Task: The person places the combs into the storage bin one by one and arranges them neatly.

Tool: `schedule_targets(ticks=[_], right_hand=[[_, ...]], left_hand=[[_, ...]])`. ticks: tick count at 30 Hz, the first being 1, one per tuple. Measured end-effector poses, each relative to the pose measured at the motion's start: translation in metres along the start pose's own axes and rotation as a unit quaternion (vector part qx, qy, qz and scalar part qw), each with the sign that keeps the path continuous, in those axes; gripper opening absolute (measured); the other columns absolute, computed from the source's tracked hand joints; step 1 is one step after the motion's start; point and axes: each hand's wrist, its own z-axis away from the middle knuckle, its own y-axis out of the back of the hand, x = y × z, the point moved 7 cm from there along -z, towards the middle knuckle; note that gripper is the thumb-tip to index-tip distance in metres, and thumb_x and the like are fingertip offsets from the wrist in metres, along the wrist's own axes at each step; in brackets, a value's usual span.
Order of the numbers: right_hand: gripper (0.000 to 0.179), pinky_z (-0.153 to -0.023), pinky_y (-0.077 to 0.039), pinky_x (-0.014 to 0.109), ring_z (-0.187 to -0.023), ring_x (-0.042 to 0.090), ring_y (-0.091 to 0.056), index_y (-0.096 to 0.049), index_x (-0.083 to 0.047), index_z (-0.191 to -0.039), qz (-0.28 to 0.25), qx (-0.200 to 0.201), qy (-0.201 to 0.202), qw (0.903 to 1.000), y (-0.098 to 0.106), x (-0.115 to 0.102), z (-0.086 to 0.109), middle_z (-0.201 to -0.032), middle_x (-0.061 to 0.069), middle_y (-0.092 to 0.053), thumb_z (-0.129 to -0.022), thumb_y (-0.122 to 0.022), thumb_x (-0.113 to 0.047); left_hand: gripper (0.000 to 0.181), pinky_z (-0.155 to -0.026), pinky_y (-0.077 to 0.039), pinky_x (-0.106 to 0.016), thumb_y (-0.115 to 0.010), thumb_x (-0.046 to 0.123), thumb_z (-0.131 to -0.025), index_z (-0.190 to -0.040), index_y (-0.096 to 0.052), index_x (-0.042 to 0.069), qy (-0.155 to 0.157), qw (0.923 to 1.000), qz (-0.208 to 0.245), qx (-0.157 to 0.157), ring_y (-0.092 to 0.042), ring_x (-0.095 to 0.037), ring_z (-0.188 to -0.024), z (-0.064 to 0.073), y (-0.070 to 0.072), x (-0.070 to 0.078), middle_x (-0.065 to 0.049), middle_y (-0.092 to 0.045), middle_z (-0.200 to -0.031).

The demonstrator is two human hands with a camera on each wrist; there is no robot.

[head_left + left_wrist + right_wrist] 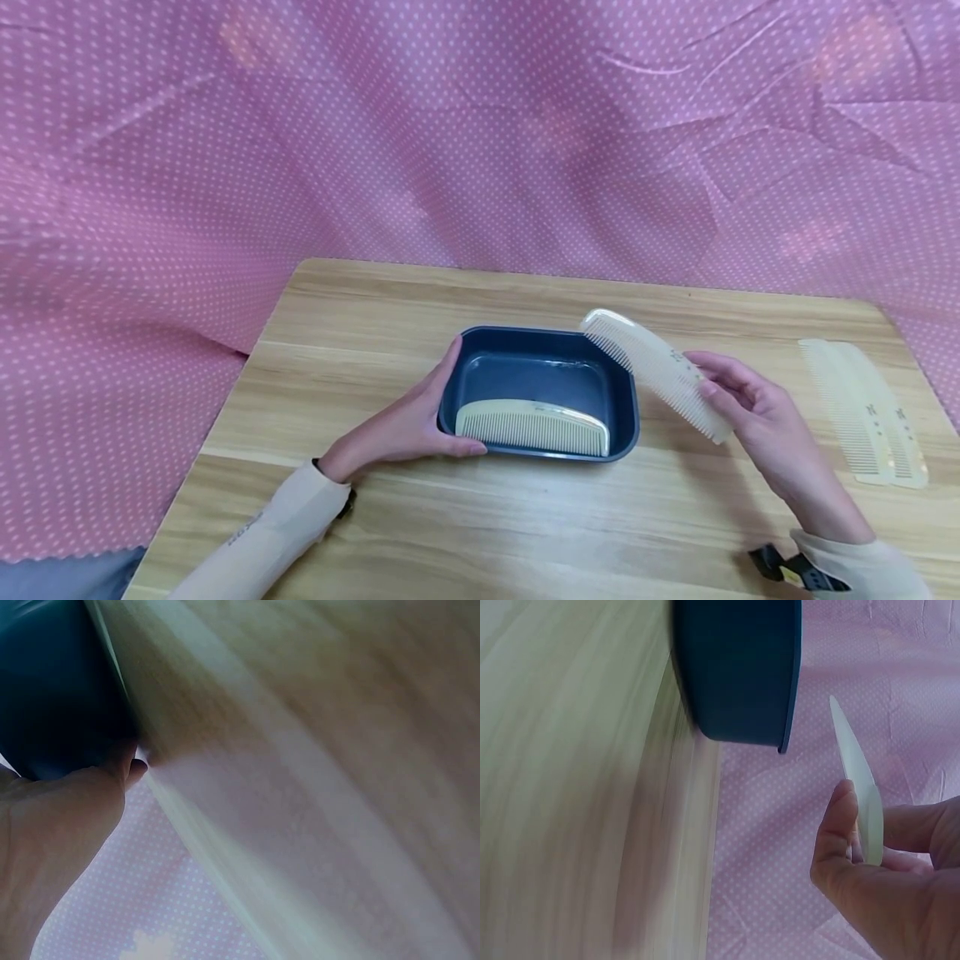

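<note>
My left hand (416, 421) holds the left end of a dark blue rectangular tub (525, 375), thumb at its front edge. Inside the tub, along the near wall, lies a cream comb (528, 423), teeth toward me. A second cream comb (656, 364) is pinched between the thumb and fingers of my right hand (776, 433). It slants in the air, its far end above the tub's back right corner. In the right wrist view this comb (859, 776) appears edge-on, apart from the tub (739, 671). The left wrist view shows only the tub's outer side (60, 690) by my hand.
Two more cream combs (862, 412) lie side by side, overlapping, at the right of the wooden table (487, 533). Behind the table hangs a pink dotted cloth (480, 167). The table's left and back edges show.
</note>
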Motion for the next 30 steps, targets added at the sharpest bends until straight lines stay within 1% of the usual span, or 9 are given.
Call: schedule_targets(ticks=[5,8,12,15,19,23,26,30], right_hand=[[0.039,-0.081,-0.056,0.020,-0.102,0.009,-0.069,-0.062,-0.004,-0.152,0.048,-0.016,0.005,0.9987,-0.013,-0.004,-0.003,-0.120,-0.003,-0.073,-0.113,-0.060,-0.008],[0.039,-0.083,-0.056,0.021,-0.103,0.010,-0.069,-0.061,-0.002,-0.152,0.062,-0.024,0.008,0.9978,-0.021,-0.006,-0.005,-0.120,-0.001,-0.073,-0.114,-0.059,-0.009],[0.038,-0.087,-0.055,0.021,-0.109,0.010,-0.067,-0.061,-0.001,-0.151,0.055,-0.042,0.006,0.9976,-0.029,-0.006,-0.006,-0.126,-0.001,-0.072,-0.115,-0.057,-0.011],[0.037,-0.089,-0.055,0.021,-0.113,0.011,-0.066,-0.061,-0.001,-0.151,0.051,-0.058,0.006,0.9970,-0.035,-0.005,-0.006,-0.132,-0.001,-0.070,-0.117,-0.054,-0.013],[0.037,-0.089,-0.054,0.021,-0.114,0.013,-0.064,-0.061,-0.004,-0.151,0.058,-0.078,0.009,0.9952,-0.042,-0.006,-0.007,-0.137,0.006,-0.069,-0.118,-0.051,-0.015],[0.036,-0.086,-0.056,0.025,-0.111,0.016,-0.065,-0.062,-0.004,-0.150,0.063,-0.092,0.018,0.9936,-0.050,-0.008,-0.009,-0.136,0.013,-0.068,-0.118,-0.050,-0.014],[0.035,-0.083,-0.059,0.028,-0.109,0.017,-0.067,-0.064,-0.004,-0.149,0.064,-0.094,0.023,0.9933,-0.056,-0.009,-0.012,-0.135,0.015,-0.069,-0.118,-0.051,-0.013],[0.033,-0.085,-0.059,0.027,-0.110,0.017,-0.068,-0.067,-0.005,-0.145,0.068,-0.091,0.026,0.9932,-0.061,-0.010,-0.015,-0.136,0.014,-0.070,-0.117,-0.053,-0.012]], left_hand=[[0.145,-0.124,-0.026,-0.066,-0.095,0.054,-0.083,-0.173,0.017,0.038,-0.003,1.0000,-0.001,0.003,-0.012,-0.022,-0.164,0.000,0.000,0.001,0.010,0.001,-0.181],[0.144,-0.124,-0.026,-0.066,-0.095,0.053,-0.083,-0.173,0.016,0.038,-0.006,1.0000,-0.005,0.005,-0.012,-0.022,-0.165,-0.001,0.000,0.002,0.010,0.001,-0.181],[0.145,-0.124,-0.025,-0.065,-0.095,0.054,-0.083,-0.174,0.016,0.036,-0.005,0.9999,-0.009,0.006,-0.012,-0.022,-0.165,-0.002,0.000,0.003,0.009,0.001,-0.181],[0.145,-0.124,-0.025,-0.065,-0.095,0.055,-0.082,-0.173,0.016,0.037,-0.001,0.9999,-0.010,0.004,-0.012,-0.022,-0.165,-0.002,0.000,0.003,0.010,0.002,-0.181],[0.145,-0.124,-0.026,-0.065,-0.095,0.055,-0.082,-0.172,0.017,0.041,0.003,0.9999,-0.011,0.004,-0.012,-0.022,-0.165,-0.001,0.000,0.002,0.011,0.002,-0.181],[0.145,-0.124,-0.027,-0.065,-0.095,0.056,-0.082,-0.173,0.017,0.040,0.002,0.9999,-0.012,0.005,-0.013,-0.022,-0.164,0.000,0.000,0.002,0.011,0.002,-0.181],[0.145,-0.124,-0.026,-0.065,-0.095,0.056,-0.082,-0.173,0.016,0.038,0.001,0.9999,-0.014,0.006,-0.013,-0.022,-0.164,0.000,0.001,0.002,0.011,0.001,-0.181],[0.144,-0.124,-0.027,-0.065,-0.095,0.056,-0.082,-0.173,0.016,0.038,-0.003,0.9998,-0.016,0.009,-0.014,-0.022,-0.164,0.001,0.002,0.002,0.010,0.001,-0.181]])
